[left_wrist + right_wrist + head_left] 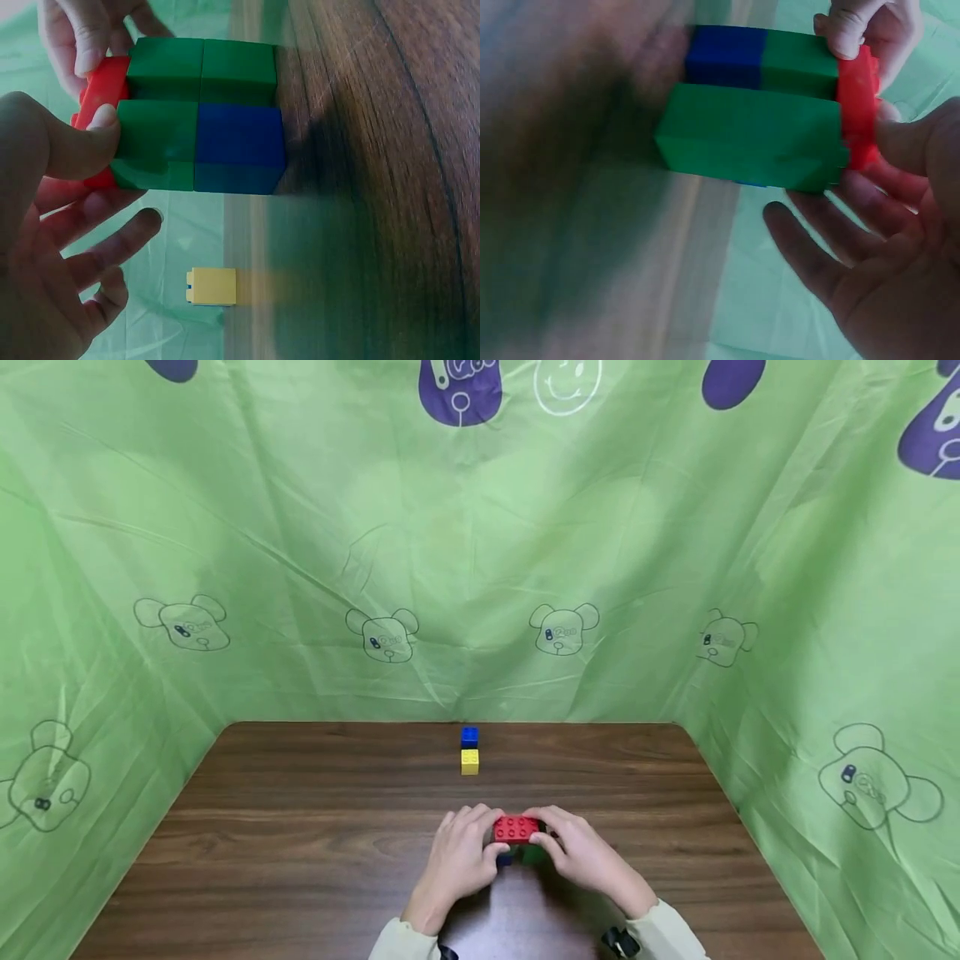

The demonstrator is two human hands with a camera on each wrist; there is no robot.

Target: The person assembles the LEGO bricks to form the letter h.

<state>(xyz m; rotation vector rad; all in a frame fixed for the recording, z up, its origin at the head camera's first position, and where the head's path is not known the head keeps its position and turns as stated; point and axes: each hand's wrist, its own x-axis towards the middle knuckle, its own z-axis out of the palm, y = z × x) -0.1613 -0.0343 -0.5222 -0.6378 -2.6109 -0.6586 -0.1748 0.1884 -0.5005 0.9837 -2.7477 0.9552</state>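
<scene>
Red brick [515,829] clamped in the fingers of the left hand [460,853] and right hand [588,858] might tip the two stacks [199,124] underneath if pressed unevenly.

Top brick [516,828], between left hand [462,850] and right hand [587,856], rests on two side-by-side stacks [184,142]. Behind, on table [300,827]: front block [469,763], rear block [469,737] behind it.

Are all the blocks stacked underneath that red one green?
No, the left wrist view shows a blue block directly below a green block, both beneath the red block.
</scene>
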